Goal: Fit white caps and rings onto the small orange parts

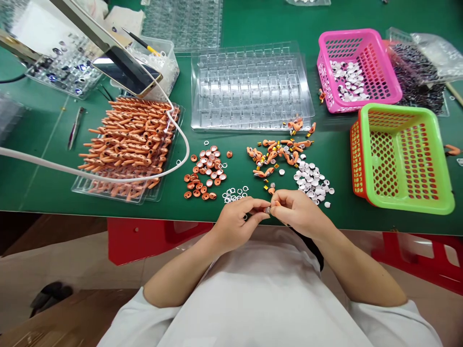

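At the table's front edge my two hands meet, fingertips nearly touching. Thumb and forefinger of my left hand [237, 219] pinch a small round part [267, 210] with a pale, shiny face. My right hand [302, 212] is closed on an orange earbud shell [278, 204], mostly hidden by the fingers; whether the two parts are joined I cannot tell. Just beyond lie orange earbud pieces [269, 154] with yellow tabs. White round caps [311, 180] are heaped to the right. White rings [234, 194] and copper-coloured round caps [205, 171] lie to the left.
Trays stacked with orange stems [130, 137] stand left, crossed by a white cable [90, 174]. A phone [126, 72] hangs on a stand above. Clear plastic trays [249, 89] lie behind. To the right are a pink basket [388, 82] and a green basket [408, 206]. Tweezers [75, 127] lie far left.
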### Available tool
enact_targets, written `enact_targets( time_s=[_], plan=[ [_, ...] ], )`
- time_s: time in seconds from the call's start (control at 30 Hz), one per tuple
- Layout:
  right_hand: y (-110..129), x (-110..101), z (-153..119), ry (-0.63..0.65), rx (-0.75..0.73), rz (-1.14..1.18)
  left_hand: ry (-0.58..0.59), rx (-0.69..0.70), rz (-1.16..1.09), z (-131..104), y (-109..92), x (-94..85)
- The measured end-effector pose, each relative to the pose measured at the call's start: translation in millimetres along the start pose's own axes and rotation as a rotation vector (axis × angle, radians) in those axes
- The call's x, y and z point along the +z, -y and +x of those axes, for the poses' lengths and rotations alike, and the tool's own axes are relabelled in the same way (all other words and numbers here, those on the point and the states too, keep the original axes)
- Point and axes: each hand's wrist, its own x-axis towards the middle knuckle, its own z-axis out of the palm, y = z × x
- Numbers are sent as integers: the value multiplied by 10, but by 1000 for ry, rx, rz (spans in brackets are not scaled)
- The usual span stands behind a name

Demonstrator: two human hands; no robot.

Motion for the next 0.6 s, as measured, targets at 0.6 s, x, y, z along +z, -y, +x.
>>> enact_targets(
  time_s=[0.6],
  plan=[
    [-4, -8, 102, 131, 170, 302, -64, 17, 20, -16, 44, 1]
  ],
)
